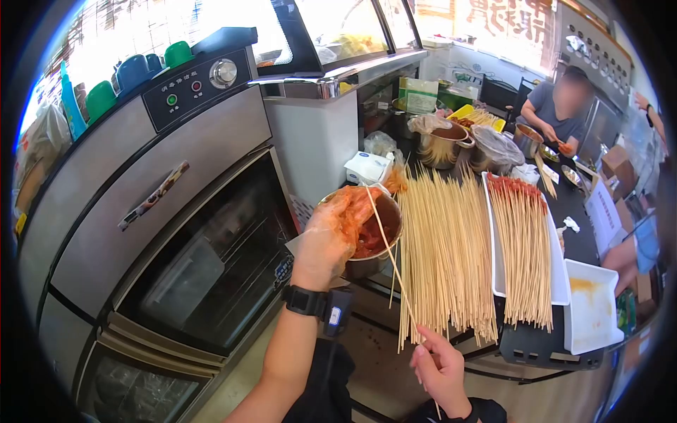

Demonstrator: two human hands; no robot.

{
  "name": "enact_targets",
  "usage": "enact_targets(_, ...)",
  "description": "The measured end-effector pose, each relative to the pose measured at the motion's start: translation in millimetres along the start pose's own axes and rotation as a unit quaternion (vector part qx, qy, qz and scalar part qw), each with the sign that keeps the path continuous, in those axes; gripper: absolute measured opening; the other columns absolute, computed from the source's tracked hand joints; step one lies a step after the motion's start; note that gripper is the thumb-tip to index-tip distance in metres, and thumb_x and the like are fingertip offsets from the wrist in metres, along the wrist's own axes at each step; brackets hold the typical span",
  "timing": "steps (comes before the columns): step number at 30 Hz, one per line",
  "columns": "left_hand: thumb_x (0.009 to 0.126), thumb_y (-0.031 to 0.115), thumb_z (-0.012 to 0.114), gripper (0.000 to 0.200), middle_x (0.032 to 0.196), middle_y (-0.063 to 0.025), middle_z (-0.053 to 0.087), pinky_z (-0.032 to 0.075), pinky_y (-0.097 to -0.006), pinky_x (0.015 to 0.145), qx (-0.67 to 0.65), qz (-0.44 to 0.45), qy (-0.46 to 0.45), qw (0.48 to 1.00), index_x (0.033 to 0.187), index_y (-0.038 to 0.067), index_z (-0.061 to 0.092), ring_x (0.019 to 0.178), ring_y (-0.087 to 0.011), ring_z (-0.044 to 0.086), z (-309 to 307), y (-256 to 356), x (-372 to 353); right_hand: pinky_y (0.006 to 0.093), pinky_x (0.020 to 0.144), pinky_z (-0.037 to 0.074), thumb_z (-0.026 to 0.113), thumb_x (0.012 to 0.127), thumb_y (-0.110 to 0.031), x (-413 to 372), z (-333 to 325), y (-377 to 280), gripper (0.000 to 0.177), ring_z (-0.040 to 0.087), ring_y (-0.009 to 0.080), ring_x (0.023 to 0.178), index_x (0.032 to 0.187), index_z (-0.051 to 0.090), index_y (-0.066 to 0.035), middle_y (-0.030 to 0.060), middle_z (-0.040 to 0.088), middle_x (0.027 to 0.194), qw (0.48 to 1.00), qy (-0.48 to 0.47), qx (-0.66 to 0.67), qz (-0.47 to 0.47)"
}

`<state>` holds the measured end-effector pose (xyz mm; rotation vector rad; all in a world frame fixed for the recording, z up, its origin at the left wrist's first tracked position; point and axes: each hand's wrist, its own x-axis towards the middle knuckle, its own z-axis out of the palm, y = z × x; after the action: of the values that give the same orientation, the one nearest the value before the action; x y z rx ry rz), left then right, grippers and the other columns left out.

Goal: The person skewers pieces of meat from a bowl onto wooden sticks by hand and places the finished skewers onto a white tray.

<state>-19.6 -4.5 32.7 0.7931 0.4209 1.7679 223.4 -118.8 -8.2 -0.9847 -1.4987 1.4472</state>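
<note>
A food-shop kitchen, shown by massed skewers (448,254), display case (352,32) and sterilising cabinet (201,144).

Cabinet (176,155) had grey front, dark glass door (204,261). Window (141,25) behind cabinet admitted bright daylight. Glass case (345,28) stood right of cabinet, above white panel (310,134). Black table (564,197) stood farther right of cabinet. Second window (493,21), bearing large characters, lay beyond cabinet. Pale floor (247,359) showed at cabinet's foot.
</note>
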Motion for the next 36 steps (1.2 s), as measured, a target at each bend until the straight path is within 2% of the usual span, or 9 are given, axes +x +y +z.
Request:
enact_targets(2, 0.093, 0.015, 0.040, 0.032, 0.114, -0.0190, 0.053, 0.043, -0.0333, 0.093, 0.002, -0.021, 0.036, 0.999, 0.114, -0.009, 0.046, 0.107, -0.0259, 0.053, -4, 3, -2, 0.0181, 0.042, 0.034, 0.050, 0.088, -0.005, -2, -3, 3, 0.032, 0.043, 0.0040, 0.045, 0.119, 0.049, 0.000, 0.0020, 0.051, 0.060, 0.999, -0.016, -0.015, -0.023)
enact_targets(5, 0.093, 0.022, 0.042, 0.033, 0.109, -0.0165, 0.056, 0.043, -0.0354, 0.091, 0.030, -0.047, 0.038, 0.998, 0.113, -0.004, 0.048, 0.104, -0.0251, 0.054, -12, 4, 1, 0.0182, 0.042, 0.034, 0.051, 0.087, -0.005, -5, 0, 0, 0.031, 0.043, 0.0035, 0.045, 0.118, 0.051, 0.000, 0.0005, 0.051, 0.057, 0.999, 0.000, -0.043, 0.014)
enact_targets(12, 0.093, 0.023, 0.043, 0.029, 0.103, -0.0129, 0.057, 0.044, -0.0333, 0.087, 0.018, -0.034, 0.050, 0.998, 0.106, -0.002, 0.051, 0.095, -0.0210, 0.057, -17, 3, 0, 0.0183, 0.042, 0.035, 0.052, 0.087, -0.005, -6, 12, -1, 0.030, 0.043, 0.0026, 0.044, 0.116, 0.054, 0.001, -0.0024, 0.049, 0.053, 0.993, 0.003, -0.113, -0.022)
enact_targets(15, 0.093, 0.022, 0.043, 0.026, 0.094, -0.0087, 0.057, 0.045, -0.0318, 0.083, -0.031, 0.001, -0.019, 0.999, 0.103, 0.000, 0.052, 0.087, -0.0180, 0.057, -16, 0, 0, 0.0184, 0.042, 0.035, 0.052, 0.087, -0.005, -9, 14, -1, 0.029, 0.043, 0.0025, 0.044, 0.116, 0.055, 0.001, -0.0028, 0.048, 0.051, 0.989, 0.002, -0.140, -0.043)
enact_targets(17, 0.093, 0.019, 0.044, 0.023, 0.089, -0.0063, 0.057, 0.047, -0.0294, 0.079, -0.010, 0.028, 0.078, 0.997, 0.103, 0.000, 0.053, 0.081, -0.0155, 0.057, -5, 1, -5, 0.0184, 0.042, 0.036, 0.052, 0.087, -0.005, -11, 15, -2, 0.029, 0.043, 0.0024, 0.043, 0.115, 0.055, 0.001, -0.0029, 0.049, 0.051, 0.988, 0.001, -0.150, -0.047)
enact_targets(21, 0.093, 0.017, 0.045, 0.021, 0.086, -0.0062, 0.057, 0.047, -0.0275, 0.077, -0.040, -0.001, 0.078, 0.996, 0.101, -0.001, 0.053, 0.077, -0.0148, 0.057, -19, -3, 5, 0.0185, 0.042, 0.033, 0.051, 0.087, -0.003, -12, 21, -6, 0.030, 0.041, 0.0022, 0.044, 0.116, 0.055, 0.001, -0.0032, 0.045, 0.050, 0.989, 0.020, -0.142, -0.032)
enact_targets(23, 0.092, 0.013, 0.042, 0.027, 0.082, -0.0061, 0.054, 0.046, -0.0265, 0.078, 0.035, 0.014, 0.070, 0.997, 0.107, -0.009, 0.049, 0.077, -0.0141, 0.054, -16, -3, 4, 0.0186, 0.042, 0.032, 0.051, 0.086, -0.003, -13, 25, -8, 0.030, 0.039, 0.0023, 0.044, 0.116, 0.055, 0.001, -0.0027, 0.043, 0.050, 0.990, 0.028, -0.137, -0.027)
enact_targets(25, 0.092, 0.012, 0.043, 0.026, 0.082, -0.0063, 0.055, 0.047, -0.0263, 0.076, 0.039, 0.009, 0.089, 0.995, 0.106, -0.009, 0.050, 0.076, -0.0142, 0.054, -17, -6, 8, 0.0193, 0.042, 0.029, 0.051, 0.086, -0.002, -13, 29, -8, 0.031, 0.034, 0.0034, 0.045, 0.117, 0.054, 0.001, -0.0011, 0.037, 0.050, 0.966, 0.041, -0.233, -0.103)
enact_targets(36, 0.091, 0.012, 0.044, 0.023, 0.082, -0.0084, 0.059, 0.050, -0.0275, 0.073, 0.032, -0.042, 0.106, 0.993, 0.101, -0.005, 0.055, 0.074, -0.0156, 0.058, -14, -8, 8, 0.0211, 0.043, 0.031, 0.051, 0.084, 0.002, -8, 46, -6, 0.033, 0.034, 0.0059, 0.045, 0.116, 0.053, 0.003, 0.0026, 0.036, 0.051, 0.955, 0.066, -0.246, -0.151)
